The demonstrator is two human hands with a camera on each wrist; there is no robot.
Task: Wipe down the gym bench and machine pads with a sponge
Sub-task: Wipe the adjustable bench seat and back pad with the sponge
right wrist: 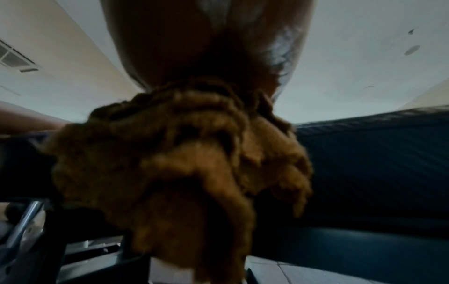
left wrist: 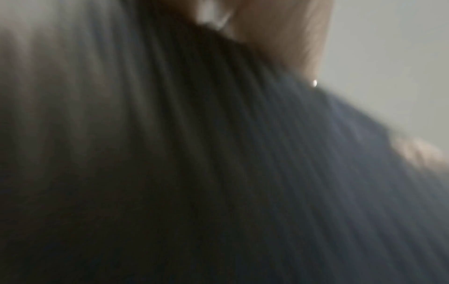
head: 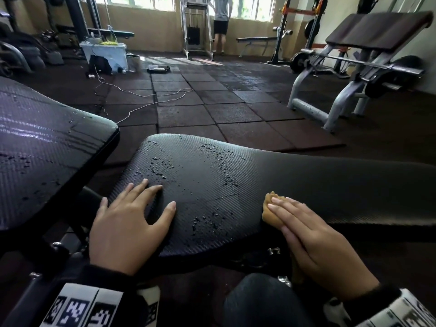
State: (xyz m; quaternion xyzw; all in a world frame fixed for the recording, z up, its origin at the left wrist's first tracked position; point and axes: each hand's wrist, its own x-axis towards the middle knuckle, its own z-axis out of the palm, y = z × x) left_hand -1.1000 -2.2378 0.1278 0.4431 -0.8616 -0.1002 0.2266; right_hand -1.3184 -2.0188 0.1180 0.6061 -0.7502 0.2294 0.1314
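Water droplets [head: 205,175] bead across the black textured seat pad [head: 295,180] of the gym bench, thickest in its middle and toward the far edge. At the pad's near edge the right hand [head: 313,241] lies flat on a tan sponge [head: 271,211], fingers straight and together, pressing it against the vinyl; in the right wrist view the sponge [right wrist: 184,169] looks ragged and crumpled, and part of it hangs below the pad's edge. The left hand [head: 125,227] rests open on the narrow end of the same pad, fingers spread, thumb pointing toward the sponge, gripping nothing. The left wrist view shows little but blurred ribbed vinyl. Left of the seat, the bench's back pad [head: 47,142] is streaked with wet. Dark rubber floor tiles [head: 188,109] stretch beyond, with a thin white cable [head: 151,102] trailing across them, a preacher curl bench [head: 368,43] at right, and a person [head: 221,22] standing by the windows.
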